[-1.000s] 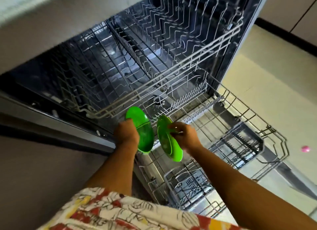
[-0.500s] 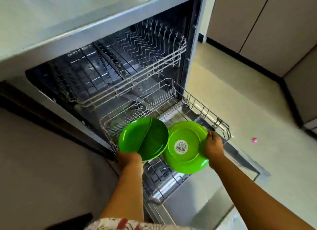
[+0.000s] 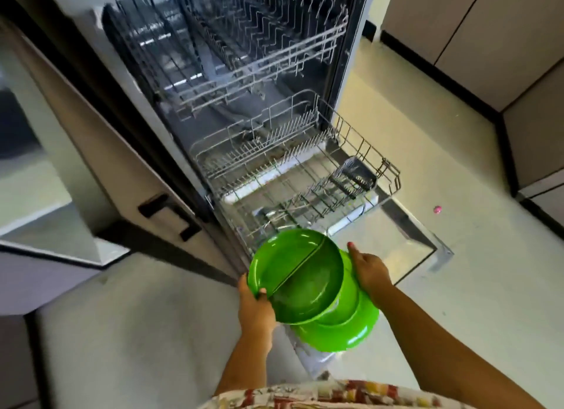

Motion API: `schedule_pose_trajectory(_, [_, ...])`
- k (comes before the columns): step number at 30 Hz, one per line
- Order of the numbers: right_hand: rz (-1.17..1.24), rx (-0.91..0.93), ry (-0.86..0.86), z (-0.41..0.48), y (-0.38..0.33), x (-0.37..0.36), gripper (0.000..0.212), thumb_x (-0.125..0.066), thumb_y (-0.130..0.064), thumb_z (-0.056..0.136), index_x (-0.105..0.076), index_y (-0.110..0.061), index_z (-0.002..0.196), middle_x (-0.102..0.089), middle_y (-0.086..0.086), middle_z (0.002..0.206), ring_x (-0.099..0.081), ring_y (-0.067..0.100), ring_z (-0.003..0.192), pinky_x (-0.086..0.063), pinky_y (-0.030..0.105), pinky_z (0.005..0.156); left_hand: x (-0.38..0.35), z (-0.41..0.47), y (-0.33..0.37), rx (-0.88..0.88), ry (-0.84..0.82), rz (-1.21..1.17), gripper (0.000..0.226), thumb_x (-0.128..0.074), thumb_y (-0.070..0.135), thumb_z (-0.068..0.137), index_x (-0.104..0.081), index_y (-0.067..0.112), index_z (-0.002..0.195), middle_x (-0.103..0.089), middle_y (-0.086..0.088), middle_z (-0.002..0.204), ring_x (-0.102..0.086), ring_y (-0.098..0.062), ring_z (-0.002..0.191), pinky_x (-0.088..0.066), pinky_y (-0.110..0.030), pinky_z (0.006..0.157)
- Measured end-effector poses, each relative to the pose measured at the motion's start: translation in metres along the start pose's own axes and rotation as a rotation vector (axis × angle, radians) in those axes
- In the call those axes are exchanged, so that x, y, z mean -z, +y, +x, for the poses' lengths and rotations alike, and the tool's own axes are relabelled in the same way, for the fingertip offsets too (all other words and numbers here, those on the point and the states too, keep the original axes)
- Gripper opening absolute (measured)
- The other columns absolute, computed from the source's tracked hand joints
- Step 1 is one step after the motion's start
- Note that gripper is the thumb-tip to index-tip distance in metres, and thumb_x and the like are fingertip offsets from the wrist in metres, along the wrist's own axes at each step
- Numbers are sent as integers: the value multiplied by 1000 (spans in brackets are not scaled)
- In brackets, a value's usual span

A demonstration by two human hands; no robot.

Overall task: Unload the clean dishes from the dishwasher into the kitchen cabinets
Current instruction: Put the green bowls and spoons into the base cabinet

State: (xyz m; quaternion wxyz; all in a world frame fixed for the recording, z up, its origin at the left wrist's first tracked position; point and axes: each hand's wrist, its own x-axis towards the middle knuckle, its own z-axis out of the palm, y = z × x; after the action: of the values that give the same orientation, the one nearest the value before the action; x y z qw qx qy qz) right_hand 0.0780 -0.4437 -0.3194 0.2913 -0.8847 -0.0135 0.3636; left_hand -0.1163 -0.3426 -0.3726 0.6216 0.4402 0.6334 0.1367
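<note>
Kitchen floor [image 3: 476, 286], head view: pale, smooth, running from the lower right up toward beige flat-fronted cabinet doors [image 3: 488, 42] with a dark plinth at the top right. Small pink round object [image 3: 437, 209] lies on the floor, well apart from everything else.

Built-in dishwasher [image 3: 351, 82] stands open at centre frame. Its door panel [image 3: 390, 243] lies folded down flat. Grey wire upper rack [image 3: 259, 57] sits inside the tub. Grey wire lower rack [image 3: 305, 176] sits out over the door panel, with a dark cutlery basket [image 3: 355, 176] at its right end. Left of the dishwasher, a beige cabinet front carries a black bar handle [image 3: 169, 216].

Bright green round plastic plate with a centre divider [image 3: 293, 274] is held in the air in front of the door's near edge, tilted toward the camera. Left hand [image 3: 254, 305] grips its lower left rim, thumb hooked over the edge.

Second bright green round plastic plate [image 3: 341, 332] sits directly beneath the first, overlapped by it and showing at the right and bottom; whether the two touch is unclear. Right hand [image 3: 370, 272] holds its right rim, index finger lying along the edge and the other fingers curled under.

Red, yellow and white patterned garment [image 3: 335, 393] fills the bottom edge.
</note>
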Motion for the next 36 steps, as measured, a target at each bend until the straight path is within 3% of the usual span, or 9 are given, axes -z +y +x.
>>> schedule_pose_trajectory(5, [13, -31, -127, -50, 37, -64, 62, -40, -48, 97, -58, -2, 58, -54, 21, 73, -51, 25, 75, -36, 30, 67, 72, -41, -19, 12, -130, 156, 51, -54, 9, 88, -39, 32, 131, -58, -7, 113, -59, -31, 102, -51, -53, 89])
schedule_pose_trajectory(10, [128, -13, -223, -85, 84, -167, 85, -39, -87, 69, -69, -7, 69, -70, 24, 84, -65, 30, 84, -52, 51, 86, 178, -48, -58, 52, -49, 79, 60, -61, 35, 68, -41, 39, 125, -59, -11, 118, -56, -37, 111, -46, -59, 94])
schedule_pose_trajectory(13, [268, -17, -270, -143, 47, -209, 72, -46, -70, 82, -71, -3, 79, -70, 25, 87, -63, 25, 80, -54, 47, 81, 239, -82, -23, 111, -19, -19, 41, -51, 9, 93, -39, 37, 122, -54, -4, 117, -55, -30, 105, -48, -56, 91])
schedule_pose_trajectory(19, [479, -64, -490, -228, -32, -288, 48, -52, -51, 91, -75, -9, 85, -73, 16, 92, -68, 31, 91, -53, 47, 90, 360, -83, -4, 69, 55, -205, 58, -45, 5, 97, -25, 39, 139, -41, 2, 125, -51, -19, 97, -49, -30, 62])
schedule_pose_trajectory(22, [519, -14, -556, -250, -68, -323, 52, -65, -51, 79, -67, 2, 85, -69, 26, 88, -63, 30, 81, -52, 49, 84, 404, -74, 3, -11, 78, -288, 78, -50, 1, 94, -14, 53, 140, -36, 6, 132, -44, -24, 117, -52, -45, 83])
schedule_pose_trajectory(25, [575, 44, -601, -270, -100, -357, 34, -70, -42, 69, -59, -11, 74, -67, 11, 71, -61, 26, 68, -54, 42, 73, 443, -64, 9, -61, 73, -315, 75, -53, 2, 92, -24, 55, 136, -35, 5, 140, -43, -26, 124, -46, -52, 98])
schedule_pose_trajectory(29, [676, 69, -600, -285, -133, -391, 21, -63, -29, 87, -56, -14, 74, -69, 1, 60, -64, 21, 63, -56, 36, 66, 477, -50, 21, -78, 54, -235, 77, -66, 6, 84, -31, 53, 134, -32, -1, 147, -43, -28, 126, -45, -50, 100])
schedule_pose_trajectory(33, [736, 66, -545, -290, -168, -407, 22, -63, -35, 87, -60, -16, 75, -69, 7, 78, -64, 28, 78, -55, 46, 79, 499, -37, 51, -159, 33, 77, 114, -88, 30, 55, -18, 49, 143, -26, -1, 136, -31, -19, 125, -36, -45, 109])
schedule_pose_trajectory(36, [814, 74, -508, -277, -191, -415, 14, -64, -26, 88, -62, -16, 78, -69, 5, 78, -63, 29, 77, -56, 45, 73, 498, -16, 63, -258, 92, 336, 102, -83, 28, 67, -14, 56, 137, -33, 3, 119, -36, -11, 110, -37, -36, 106])
